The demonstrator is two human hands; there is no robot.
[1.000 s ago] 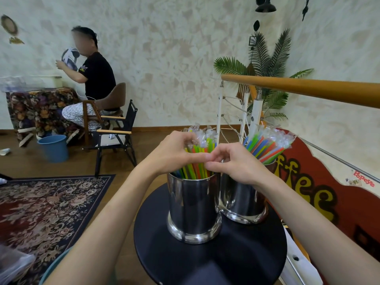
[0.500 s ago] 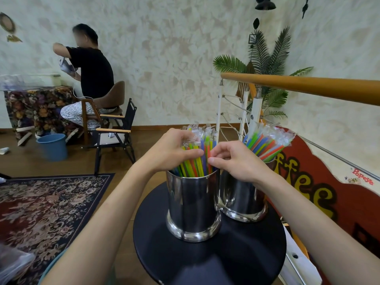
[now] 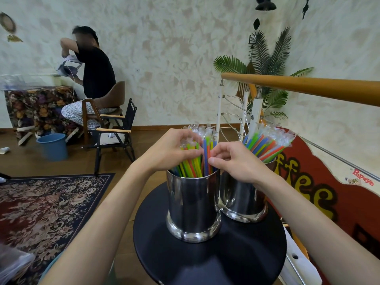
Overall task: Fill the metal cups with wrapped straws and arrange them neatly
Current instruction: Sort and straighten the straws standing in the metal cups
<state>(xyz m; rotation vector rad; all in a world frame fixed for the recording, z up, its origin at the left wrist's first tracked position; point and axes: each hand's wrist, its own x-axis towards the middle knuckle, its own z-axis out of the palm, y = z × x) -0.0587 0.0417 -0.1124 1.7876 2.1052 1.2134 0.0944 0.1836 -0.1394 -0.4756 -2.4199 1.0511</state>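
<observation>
Both metal cups stand filled on the round black worktop in the lower middle of the frame, so by my reckoning the filling is done or nearly so and what is left is the tidying. The near cup sits at the centre, and its wrapped straws lean in several directions, some upright, some slanting to the left, with their clear wrapper tips poking up unevenly above the hands. The far cup stands touching or just beside it on the right, and its bundle of straws fans out toward the upper right, all tilted one way. The left hand has its grip curled around the left part of the near bundle, fingers bent over the wrapper tops. The right hand has its grip pressed into a pinch at the right side of the same bundle, thumb and forefinger closing on a straw or two there; exactly how many I cannot tell. I would judge the near cup to be mid-arrangement and the far cup possibly in need of straightening too. No loose straws show on the worktop. In the upper left of the frame another person sits on a chair by a floral-covered table, beside a blue bucket.
</observation>
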